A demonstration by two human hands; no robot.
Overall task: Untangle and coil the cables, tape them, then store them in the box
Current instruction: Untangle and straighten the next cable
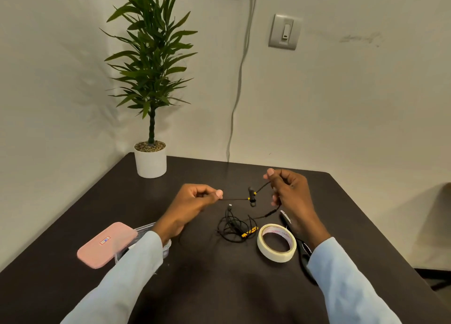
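Dark table (195, 287) against pale wall (341, 104), potted plant (150, 104) at corner.

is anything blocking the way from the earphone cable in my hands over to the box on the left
Partly. The pink lid lies over the clear box, so it looks covered. The left forearm also crosses over it. Otherwise the dark table between the earphone cable and box looks bare.

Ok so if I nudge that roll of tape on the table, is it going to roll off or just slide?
Probably slide. The roll of tape lies flat on its side on the table, so a nudge shouldn't start it rolling. It looks like a hollow paper ring, likely light, so it should shift easily. It lies close to the loose cables, so pushing that way could drag them.
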